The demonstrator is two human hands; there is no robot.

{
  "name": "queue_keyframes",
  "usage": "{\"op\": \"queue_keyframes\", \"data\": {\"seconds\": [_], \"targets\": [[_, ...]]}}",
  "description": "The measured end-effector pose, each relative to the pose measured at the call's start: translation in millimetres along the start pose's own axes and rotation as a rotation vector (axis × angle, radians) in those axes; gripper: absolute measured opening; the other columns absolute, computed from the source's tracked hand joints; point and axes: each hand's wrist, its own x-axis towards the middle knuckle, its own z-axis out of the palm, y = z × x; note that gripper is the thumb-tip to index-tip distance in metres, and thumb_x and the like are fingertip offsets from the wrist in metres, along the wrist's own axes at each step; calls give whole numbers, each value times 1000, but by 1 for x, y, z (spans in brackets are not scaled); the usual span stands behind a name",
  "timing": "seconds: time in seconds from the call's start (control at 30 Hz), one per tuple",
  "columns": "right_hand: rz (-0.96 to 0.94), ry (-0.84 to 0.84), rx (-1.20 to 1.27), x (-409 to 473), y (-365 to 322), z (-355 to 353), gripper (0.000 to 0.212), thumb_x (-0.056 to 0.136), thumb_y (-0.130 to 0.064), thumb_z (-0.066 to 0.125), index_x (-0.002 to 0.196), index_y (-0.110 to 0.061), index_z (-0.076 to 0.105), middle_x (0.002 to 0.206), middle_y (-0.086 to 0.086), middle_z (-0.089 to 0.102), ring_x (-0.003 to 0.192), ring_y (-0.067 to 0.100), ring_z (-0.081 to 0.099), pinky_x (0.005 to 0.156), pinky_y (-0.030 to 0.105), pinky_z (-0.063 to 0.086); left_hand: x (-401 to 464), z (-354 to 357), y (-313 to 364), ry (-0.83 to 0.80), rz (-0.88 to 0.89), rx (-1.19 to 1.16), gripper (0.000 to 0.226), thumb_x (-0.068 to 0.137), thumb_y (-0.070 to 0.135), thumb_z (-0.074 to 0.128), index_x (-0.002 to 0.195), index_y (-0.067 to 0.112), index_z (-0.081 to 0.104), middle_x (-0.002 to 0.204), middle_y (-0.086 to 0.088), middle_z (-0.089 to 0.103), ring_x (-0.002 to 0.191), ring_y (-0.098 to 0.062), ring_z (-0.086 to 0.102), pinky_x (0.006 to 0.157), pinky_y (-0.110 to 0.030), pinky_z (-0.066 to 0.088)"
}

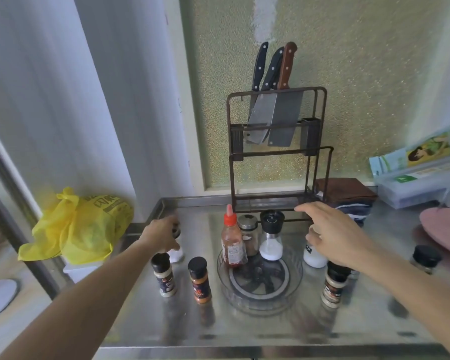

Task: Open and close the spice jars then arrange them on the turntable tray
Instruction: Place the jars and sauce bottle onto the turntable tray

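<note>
Three containers stand on the clear round turntable tray [260, 297].
Red-capped sauce bottle [232, 242], brown-spice shaker [248, 237], white-salt grinder [270, 235]; left hand [161, 236] grips a black-topped grinder [176, 240], right hand [335, 235] spread, released.

A knife rack [276, 152] stands behind; yellow bag [81, 227], perhaps groceries, left.

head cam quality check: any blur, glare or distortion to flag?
Head view: wide-angle bending bows the curtain and frame edges; left hand is motion-smeared over the jar it grips; boxes at far right are soft; steel counter mirrors jars with mild glare; centre turntable tray stays sharp.
</note>
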Motion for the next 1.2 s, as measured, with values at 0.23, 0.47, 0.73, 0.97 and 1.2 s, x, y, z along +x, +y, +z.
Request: {"op": "queue_keyframes", "data": {"seconds": [0.23,0.47,0.73,0.97,1.2], "targets": [[18,21,-10,-15,9,-8,54,96,-20,62,145,-22,41,146,0,47,125,24,56,94,40,49,-23,-47,22,178,56,-54,60,74,33,88,126,23,61,103,-11,65,87,-31,59,75,-35,48],[72,58,3,-27,27,-13,56,93,-19,64,145,-22,43,142,4,51,120,27,59,92,46,52,-99,-108,102,295,226,-67,56,70,46,87,115,37,56,94,-6,67,79,-29,60,70,-34,45],[200,114,-26,-56,69,-43,54,89,-22,70,139,-21,50,138,4,57,121,27,59,94,40,51,-116,-26,177,139,330,-234,74,67,45,89,121,18,45,102,2,66,96,-23,63,84,-37,54],[274,91,42,-60,95,-52,49,88,-27,74,134,-19,57,134,2,65,123,22,61,100,38,50,-94,35,200,170,253,-296,67,71,33,86,125,13,51,108,-3,67,103,-26,64,81,-30,41],[172,-74,81,-1,68,-14,62,85,-41,75,138,-19,52,131,4,65,120,25,61,91,38,51,-87,66,208,237,281,-374,68,72,32,87,130,21,53,118,-1,69,106,-21,64,90,-32,50]]}}
